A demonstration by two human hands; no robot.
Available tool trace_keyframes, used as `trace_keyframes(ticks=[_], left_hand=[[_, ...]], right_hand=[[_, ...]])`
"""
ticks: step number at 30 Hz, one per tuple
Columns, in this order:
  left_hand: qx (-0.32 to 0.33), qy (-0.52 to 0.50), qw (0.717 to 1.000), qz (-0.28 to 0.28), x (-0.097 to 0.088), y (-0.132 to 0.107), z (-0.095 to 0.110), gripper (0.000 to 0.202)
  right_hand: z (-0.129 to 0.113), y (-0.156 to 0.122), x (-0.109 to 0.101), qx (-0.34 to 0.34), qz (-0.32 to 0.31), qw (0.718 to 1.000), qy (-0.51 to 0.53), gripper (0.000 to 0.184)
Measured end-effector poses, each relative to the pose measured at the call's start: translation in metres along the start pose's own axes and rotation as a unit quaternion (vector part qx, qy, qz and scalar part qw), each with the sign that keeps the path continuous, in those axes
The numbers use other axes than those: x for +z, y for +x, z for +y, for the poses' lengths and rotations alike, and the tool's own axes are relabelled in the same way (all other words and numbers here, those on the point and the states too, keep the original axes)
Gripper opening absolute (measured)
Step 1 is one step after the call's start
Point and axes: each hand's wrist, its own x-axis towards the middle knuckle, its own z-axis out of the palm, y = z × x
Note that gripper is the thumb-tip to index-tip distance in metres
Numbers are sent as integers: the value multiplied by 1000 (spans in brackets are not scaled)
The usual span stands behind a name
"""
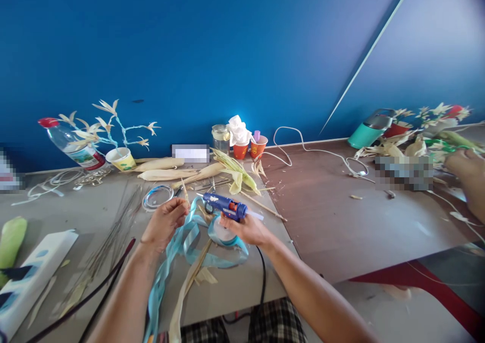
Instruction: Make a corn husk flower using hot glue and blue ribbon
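Note:
My right hand [246, 227] is wrapped round a blue hot glue gun [227, 206], its nozzle pointing left and a clear glue stick [255, 214] sticking out behind. Just left of the nozzle, my left hand [168, 219] is closed in a pinch on a thin, pale piece of corn husk [185, 190] that stands up from the fingertips. Light blue ribbon [193, 239] hangs and loops close by my left fingers. Its spool [223, 234] lies partly hidden below my right hand. A dry husk strip [185, 297] runs down toward the table's front edge.
Husk flowers stand in a paper cup [120, 158] beside a leaning bottle [81, 151]. Corn husks [166, 175], a wire coil [158, 197], thin wires [113, 232] and red cups [258, 146] lie beyond. A power strip [41, 272] sits left. Another person's hand [468, 171] is far right.

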Motion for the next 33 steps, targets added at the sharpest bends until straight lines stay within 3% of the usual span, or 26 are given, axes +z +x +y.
trace_keyframes(ticks=[5,9,12,16,20,27,30,32,33], left_hand=[[-13,26,999,19,0,2,-5,26],[-6,42,999,4,0,3,-9,26],[2,62,998,-4,1,3,-11,26],[5,83,996,-11,4,3,-14,27],[8,86,996,-21,5,3,-15,27],[15,86,996,-33,6,1,-15,27],[14,93,995,-34,7,0,-14,27],[12,102,994,-38,8,-1,-14,27],[11,108,993,-40,8,-1,-14,27]], right_hand=[[10,8,-6,-31,158,984,-70,30],[14,14,-21,-60,293,930,-213,32],[19,20,-32,-58,310,897,-310,42],[24,30,-39,20,301,851,-430,51],[27,37,-38,73,302,813,-492,49],[29,34,-31,99,274,809,-510,57],[19,30,-28,77,311,803,-503,52],[13,28,-26,34,334,822,-460,43],[11,27,-24,4,321,852,-413,37]])
